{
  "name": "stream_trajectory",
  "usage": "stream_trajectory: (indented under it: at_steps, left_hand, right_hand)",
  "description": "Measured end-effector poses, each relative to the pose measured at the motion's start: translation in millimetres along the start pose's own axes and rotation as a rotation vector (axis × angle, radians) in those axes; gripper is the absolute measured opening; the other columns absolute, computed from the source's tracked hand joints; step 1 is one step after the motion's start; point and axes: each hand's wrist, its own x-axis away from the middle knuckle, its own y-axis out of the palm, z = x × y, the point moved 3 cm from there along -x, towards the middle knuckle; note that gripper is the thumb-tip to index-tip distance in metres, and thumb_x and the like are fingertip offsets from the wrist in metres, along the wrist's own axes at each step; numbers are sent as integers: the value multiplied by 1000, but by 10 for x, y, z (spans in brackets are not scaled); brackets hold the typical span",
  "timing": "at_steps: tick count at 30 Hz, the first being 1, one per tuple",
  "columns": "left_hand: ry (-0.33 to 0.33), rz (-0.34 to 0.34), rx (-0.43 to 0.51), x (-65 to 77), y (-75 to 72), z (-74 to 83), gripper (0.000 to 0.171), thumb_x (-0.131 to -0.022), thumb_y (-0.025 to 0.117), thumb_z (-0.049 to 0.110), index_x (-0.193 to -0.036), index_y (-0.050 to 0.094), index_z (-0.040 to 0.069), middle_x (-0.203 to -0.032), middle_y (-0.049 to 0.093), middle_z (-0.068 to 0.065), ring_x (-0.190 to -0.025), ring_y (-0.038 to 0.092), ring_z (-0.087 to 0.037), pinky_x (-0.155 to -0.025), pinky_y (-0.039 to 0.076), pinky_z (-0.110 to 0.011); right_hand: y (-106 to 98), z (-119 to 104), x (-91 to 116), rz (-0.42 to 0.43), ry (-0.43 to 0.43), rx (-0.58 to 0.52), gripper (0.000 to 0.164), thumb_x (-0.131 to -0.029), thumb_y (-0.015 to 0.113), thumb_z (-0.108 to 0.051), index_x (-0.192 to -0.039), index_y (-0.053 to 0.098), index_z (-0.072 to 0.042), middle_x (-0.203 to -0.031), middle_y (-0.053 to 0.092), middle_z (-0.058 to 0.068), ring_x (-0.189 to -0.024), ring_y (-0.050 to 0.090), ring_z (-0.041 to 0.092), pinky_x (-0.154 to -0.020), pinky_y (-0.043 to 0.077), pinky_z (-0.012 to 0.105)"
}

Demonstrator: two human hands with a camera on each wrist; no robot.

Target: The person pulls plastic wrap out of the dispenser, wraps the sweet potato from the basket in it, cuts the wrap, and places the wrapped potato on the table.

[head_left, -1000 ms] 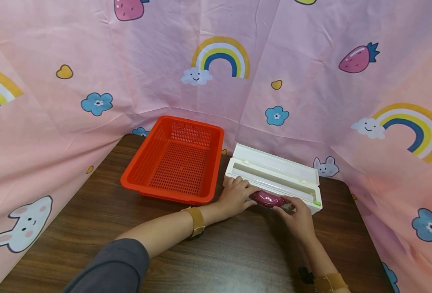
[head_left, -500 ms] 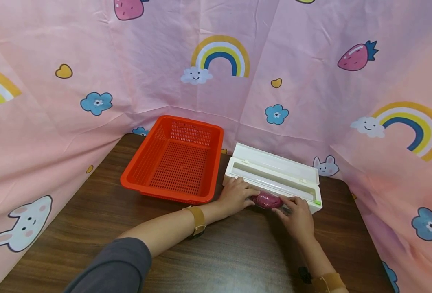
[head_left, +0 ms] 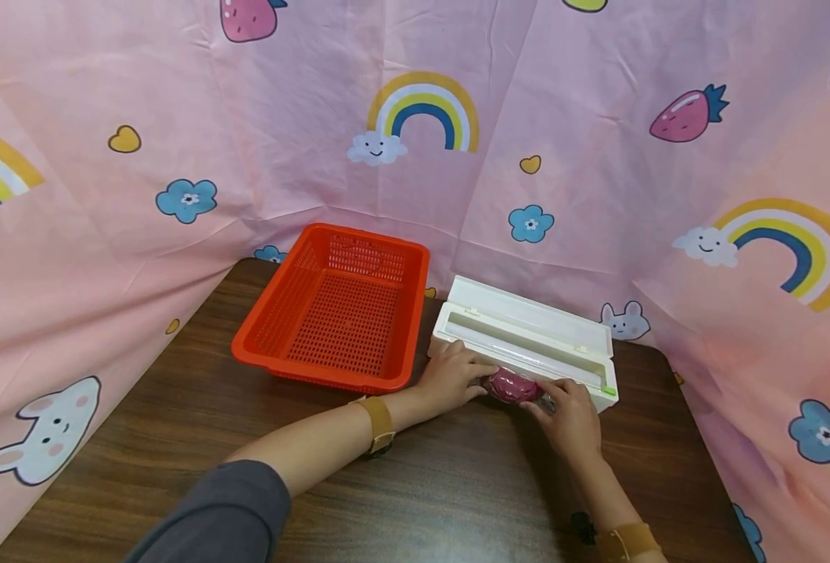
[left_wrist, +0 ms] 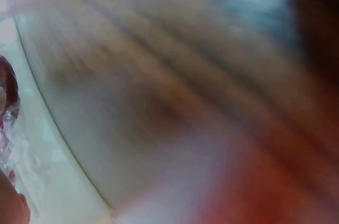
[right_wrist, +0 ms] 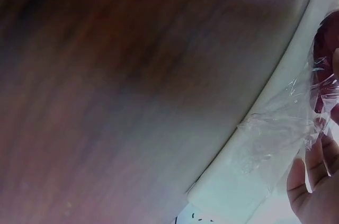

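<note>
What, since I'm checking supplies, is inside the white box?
A whitish roll lies lengthwise inside the open white box. Anything beneath the roll is covered and can't be seen.

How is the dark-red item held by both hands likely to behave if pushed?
The dark-red item looks rounded, so it may roll. Clear film on it looks glossy, so it could be slippery. The film's loose, crumpled edge suggests floppiness; it might trail or fold.
</note>
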Motion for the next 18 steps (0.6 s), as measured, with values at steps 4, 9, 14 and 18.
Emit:
stream_trajectory:
  at_steps: [4,9,14,18]
  left_hand:
    - [-36,4,15,29,-27,-30,52,-84,80,49,-132,68,34,-112,72,7,-97,55,-16,-92,42,-38]
    - [-183,162,198,76,-78,-121,43,-86,78,37,-123,68,19,-117,61,-6,-106,51,-25,-95,42,-43]
    - [-373,240,511,107,-64,-216,63,-88,76,20,-141,47,2,-147,34,-24,-134,34,-39,-113,34,-53]
    - [-537,181,644,128,7,-288,81,-92,72,24,-157,27,3,-166,12,-25,-152,22,-43,-119,31,-58]
  right_hand:
    - [-4,1,-5,-19,21,-3,54,-75,91,-34,-122,75,-12,-108,67,17,-100,60,37,-85,51,53]
    - [-5,15,-6,-6,8,-5,53,-74,92,-33,-121,75,-12,-107,67,17,-100,60,37,-85,50,53]
    - [10,57,-5,21,-11,-11,53,-72,93,-33,-118,76,-13,-105,67,15,-98,60,36,-82,49,51]
    - [22,68,-5,33,-34,-16,53,-71,94,-33,-116,77,-13,-104,66,15,-97,60,36,-81,49,51]
